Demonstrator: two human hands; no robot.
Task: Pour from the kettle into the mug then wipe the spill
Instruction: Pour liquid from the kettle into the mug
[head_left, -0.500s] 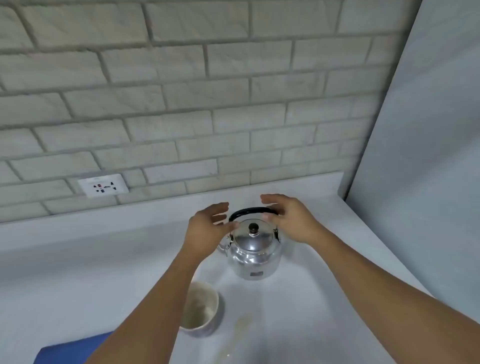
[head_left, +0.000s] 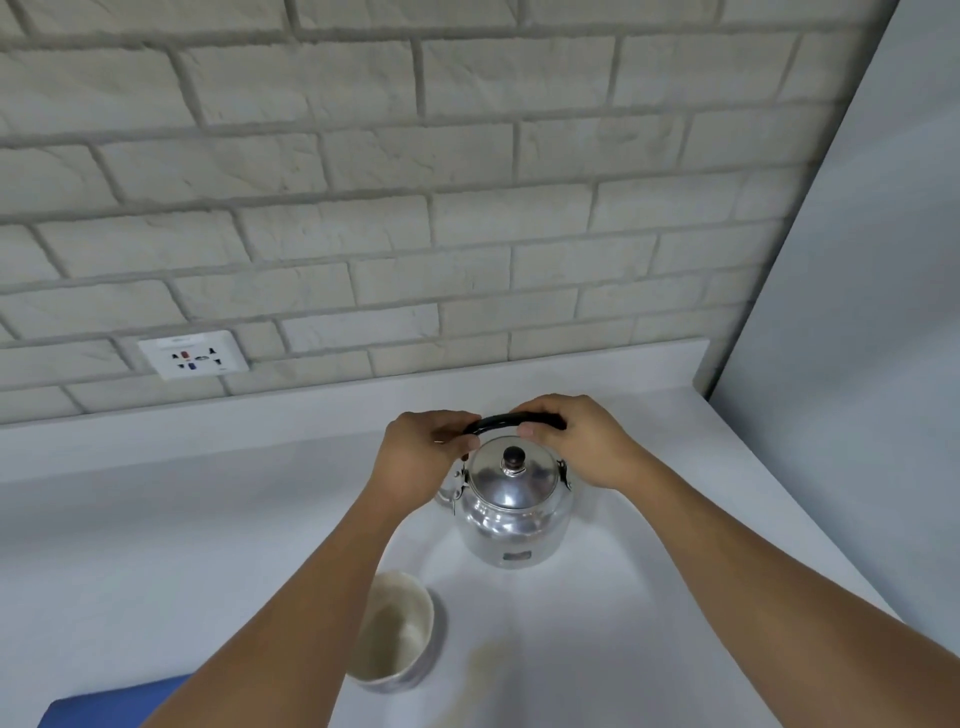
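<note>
light: soft, even | edges: bowed | foreground: perhaps slightly blurred

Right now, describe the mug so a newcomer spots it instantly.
Start at the white counter under the brick wall. In front of the shiny metal kettle both hands are gripping, closer to the camera, stands the mug. It is the only open, cream-coloured, lidless cup there.

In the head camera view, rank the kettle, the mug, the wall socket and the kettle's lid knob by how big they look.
1. Kettle
2. Mug, a bit smaller in view, though it sits nearer the camera and an arm covers part of it, so the gap is unsure
3. Socket
4. Knob, clearly smallest
</note>
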